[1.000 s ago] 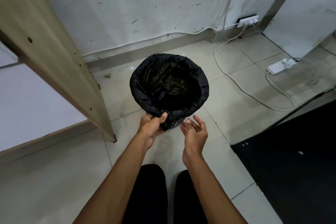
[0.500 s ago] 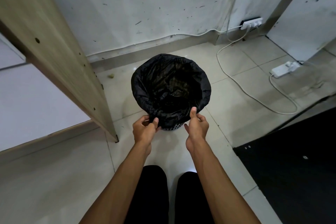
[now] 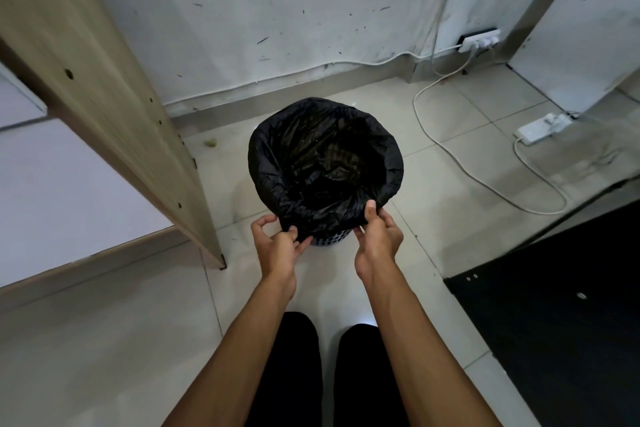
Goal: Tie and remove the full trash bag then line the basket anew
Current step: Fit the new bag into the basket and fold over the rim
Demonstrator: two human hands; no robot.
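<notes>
My left hand (image 3: pixel 277 246) pinched the black trash bag (image 3: pixel 325 163) where its plastic folded over the near rim, fingers curled into the gathered film just below the frame's centre. My right hand (image 3: pixel 377 239) gripped the same folded edge to the right of it, thumb hooked over the top of the rim and fingers underneath. The bag lined a small perforated basket (image 3: pixel 329 241) that stood upright on the pale tiled floor (image 3: pixel 104 340) at mid-frame, mouth open toward the camera, its axis vertical; only a strip of the basket's wall showed between my hands. Inside, crumpled dark plastic lay low in the bag, and what it held I could not make out. A wooden panel (image 3: pixel 104 97) slanted across the upper left. A white cable (image 3: pixel 450 152) looped over the tiles at right toward a power strip (image 3: pixel 540 130).
</notes>
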